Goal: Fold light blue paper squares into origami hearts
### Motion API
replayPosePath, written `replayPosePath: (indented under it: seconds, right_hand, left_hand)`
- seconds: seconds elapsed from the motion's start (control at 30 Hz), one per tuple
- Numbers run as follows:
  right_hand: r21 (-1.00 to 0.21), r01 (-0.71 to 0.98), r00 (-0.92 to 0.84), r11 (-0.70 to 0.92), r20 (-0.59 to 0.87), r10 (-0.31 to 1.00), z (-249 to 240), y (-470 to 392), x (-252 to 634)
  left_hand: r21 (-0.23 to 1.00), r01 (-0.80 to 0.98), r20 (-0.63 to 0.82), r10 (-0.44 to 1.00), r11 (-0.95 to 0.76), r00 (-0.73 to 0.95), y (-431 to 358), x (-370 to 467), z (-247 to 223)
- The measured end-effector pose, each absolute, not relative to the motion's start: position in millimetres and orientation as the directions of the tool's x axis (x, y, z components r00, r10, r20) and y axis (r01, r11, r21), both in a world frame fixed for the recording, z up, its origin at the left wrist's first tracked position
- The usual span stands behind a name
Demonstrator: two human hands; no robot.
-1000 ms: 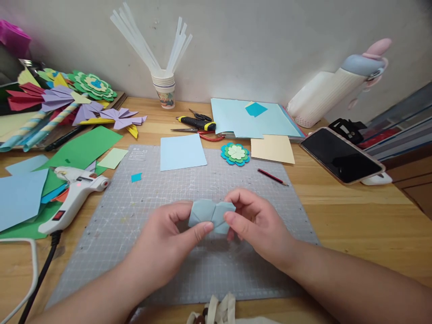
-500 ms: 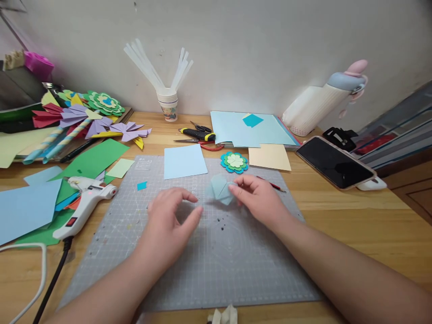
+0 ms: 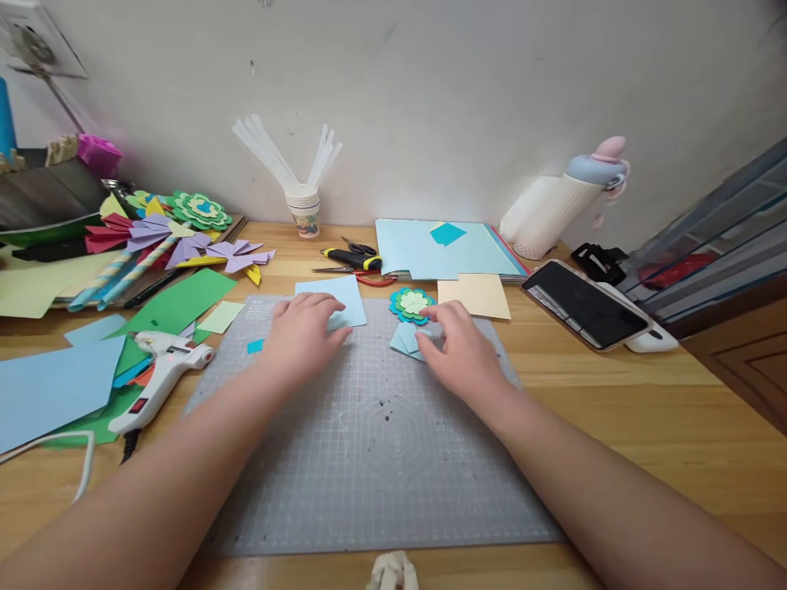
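You are resting your left hand (image 3: 304, 332), fingers spread flat, on a light blue paper square (image 3: 332, 300) at the far edge of the grey cutting mat (image 3: 381, 442). Your right hand (image 3: 458, 348) is pinching a folded blue paper piece (image 3: 406, 338) lying on the mat just below a green paper flower (image 3: 411, 304). Both papers are looking light, thin and easily creased, so gripping by edges seems best. Scissors (image 3: 353, 260) and a glue gun (image 3: 163, 369) are lying nearby.
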State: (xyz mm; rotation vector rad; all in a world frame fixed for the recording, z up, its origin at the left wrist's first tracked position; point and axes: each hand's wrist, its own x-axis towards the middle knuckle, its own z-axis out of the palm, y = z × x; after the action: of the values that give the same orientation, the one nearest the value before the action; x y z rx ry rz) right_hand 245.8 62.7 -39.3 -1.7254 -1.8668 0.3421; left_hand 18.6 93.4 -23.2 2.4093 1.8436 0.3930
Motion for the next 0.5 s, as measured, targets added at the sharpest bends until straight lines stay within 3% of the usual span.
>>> replayPosePath:
  seconds: [0.27,0.5]
  right_hand:
    - [-0.619,0.745,-0.116,0.25,0.249,0.961,-46.1,58.1,240.0]
    - [-0.664,0.695,-0.149,0.275,0.242,0.959,-51.1,60.1,239.2]
  left_hand:
    - [0.007,0.955,0.172,0.941,-0.297,0.291,119.8,42.6,-38.8]
    - [-0.002,0.97,0.185,0.953,-0.243,0.239,125.2,36.2,-46.4]
